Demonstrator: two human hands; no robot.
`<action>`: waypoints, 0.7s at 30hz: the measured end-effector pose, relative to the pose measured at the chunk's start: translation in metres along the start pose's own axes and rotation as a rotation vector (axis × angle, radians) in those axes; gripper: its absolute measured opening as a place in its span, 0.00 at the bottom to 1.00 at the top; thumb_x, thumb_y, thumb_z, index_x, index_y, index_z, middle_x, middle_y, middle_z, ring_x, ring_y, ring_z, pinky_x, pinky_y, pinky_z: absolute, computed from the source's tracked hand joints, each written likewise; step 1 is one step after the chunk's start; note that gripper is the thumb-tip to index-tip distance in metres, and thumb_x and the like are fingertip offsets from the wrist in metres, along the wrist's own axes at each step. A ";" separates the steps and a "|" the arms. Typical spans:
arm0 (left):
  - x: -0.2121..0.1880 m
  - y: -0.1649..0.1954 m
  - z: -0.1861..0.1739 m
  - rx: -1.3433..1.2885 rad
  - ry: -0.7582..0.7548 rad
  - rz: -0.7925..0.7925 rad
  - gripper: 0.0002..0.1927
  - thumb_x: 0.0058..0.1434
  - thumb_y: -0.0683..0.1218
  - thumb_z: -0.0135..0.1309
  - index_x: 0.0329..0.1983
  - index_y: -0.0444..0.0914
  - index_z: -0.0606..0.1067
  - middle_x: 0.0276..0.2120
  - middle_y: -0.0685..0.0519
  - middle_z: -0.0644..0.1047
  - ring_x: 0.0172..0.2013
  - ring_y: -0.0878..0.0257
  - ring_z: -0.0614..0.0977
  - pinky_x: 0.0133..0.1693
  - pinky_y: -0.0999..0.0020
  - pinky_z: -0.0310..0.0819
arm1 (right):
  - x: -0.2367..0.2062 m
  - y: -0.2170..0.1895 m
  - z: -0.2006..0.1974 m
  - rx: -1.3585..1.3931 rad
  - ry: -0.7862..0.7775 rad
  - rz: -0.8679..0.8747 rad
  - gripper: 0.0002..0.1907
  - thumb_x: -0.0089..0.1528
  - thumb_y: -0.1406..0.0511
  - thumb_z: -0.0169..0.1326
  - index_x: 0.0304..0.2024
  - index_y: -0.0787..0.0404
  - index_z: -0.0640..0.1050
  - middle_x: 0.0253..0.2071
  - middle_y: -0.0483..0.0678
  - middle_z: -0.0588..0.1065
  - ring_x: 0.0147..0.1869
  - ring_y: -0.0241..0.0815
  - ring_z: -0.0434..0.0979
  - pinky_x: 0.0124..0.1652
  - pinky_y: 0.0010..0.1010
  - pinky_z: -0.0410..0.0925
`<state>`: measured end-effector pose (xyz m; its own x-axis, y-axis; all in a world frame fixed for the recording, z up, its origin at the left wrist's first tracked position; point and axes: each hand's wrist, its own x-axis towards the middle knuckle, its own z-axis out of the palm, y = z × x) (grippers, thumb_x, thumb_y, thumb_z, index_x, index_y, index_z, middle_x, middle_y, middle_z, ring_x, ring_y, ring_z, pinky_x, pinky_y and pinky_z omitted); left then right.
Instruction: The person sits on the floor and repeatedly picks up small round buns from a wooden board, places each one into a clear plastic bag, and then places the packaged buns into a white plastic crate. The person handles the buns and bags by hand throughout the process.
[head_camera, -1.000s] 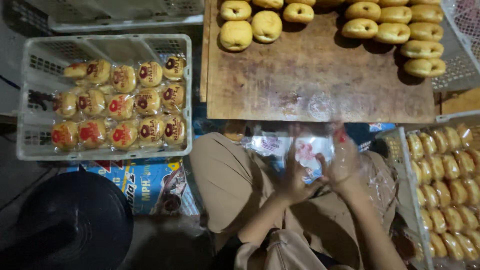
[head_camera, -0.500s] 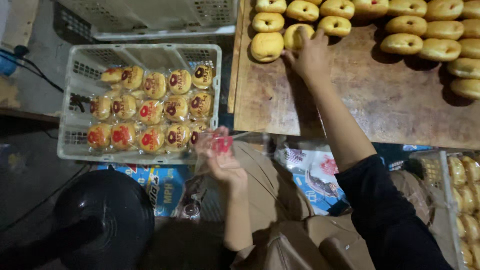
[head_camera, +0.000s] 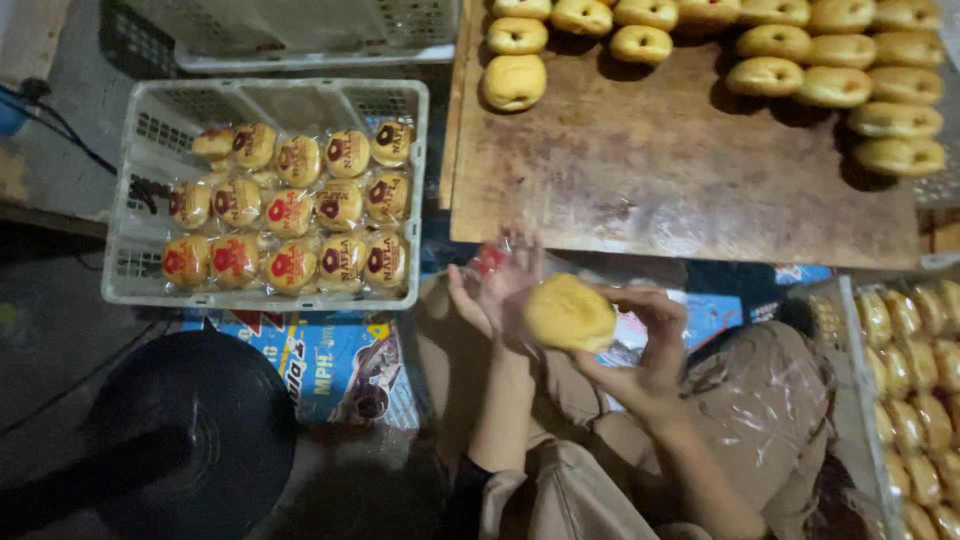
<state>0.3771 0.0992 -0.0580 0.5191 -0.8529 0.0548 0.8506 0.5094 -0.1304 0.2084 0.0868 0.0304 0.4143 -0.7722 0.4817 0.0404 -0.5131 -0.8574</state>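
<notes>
My right hand (head_camera: 640, 345) grips the round bun (head_camera: 568, 312) above my lap, my left hand (head_camera: 495, 290) holds the clear wrapper (head_camera: 500, 262) open; mouth should stay wide for clean entry.

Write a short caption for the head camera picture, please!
Right hand holds a yellow bun beside a clear wrapper in the left hand, near a crate of wrapped buns.

Clear wrappers with red-yellow round labels (head_camera: 290, 210) (in white crate (head_camera: 415, 200)), blue printed sheet (head_camera: 330, 365) below, clear wrapper (head_camera: 490, 262) in left hand (head_camera: 492, 292)
</notes>
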 end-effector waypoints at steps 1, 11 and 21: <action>-0.020 -0.015 0.005 0.004 0.028 -0.047 0.31 0.69 0.66 0.51 0.54 0.33 0.72 0.64 0.39 0.69 0.70 0.36 0.66 0.70 0.37 0.62 | -0.004 -0.012 -0.003 -0.105 -0.010 -0.025 0.45 0.50 0.69 0.73 0.63 0.58 0.61 0.55 0.56 0.70 0.61 0.51 0.74 0.62 0.40 0.72; -0.180 -0.051 0.046 0.675 0.250 0.193 0.29 0.61 0.44 0.61 0.66 0.45 0.68 0.60 0.48 0.71 0.60 0.51 0.73 0.59 0.54 0.72 | -0.080 -0.095 -0.047 0.301 -0.025 0.010 0.32 0.67 0.72 0.60 0.70 0.61 0.61 0.56 0.53 0.75 0.57 0.41 0.79 0.56 0.35 0.74; -0.243 -0.047 0.128 1.936 -0.559 0.131 0.07 0.55 0.43 0.66 0.33 0.35 0.82 0.34 0.50 0.79 0.42 0.58 0.80 0.45 0.65 0.73 | -0.117 -0.154 -0.157 -0.097 -0.465 0.173 0.35 0.56 0.73 0.60 0.67 0.59 0.70 0.45 0.46 0.83 0.49 0.36 0.85 0.49 0.29 0.75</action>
<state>0.2212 0.2974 0.0613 0.2137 -0.8792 0.4258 -0.4331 0.3054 0.8480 0.0113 0.1978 0.1348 0.7698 -0.6115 0.1829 -0.1400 -0.4414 -0.8863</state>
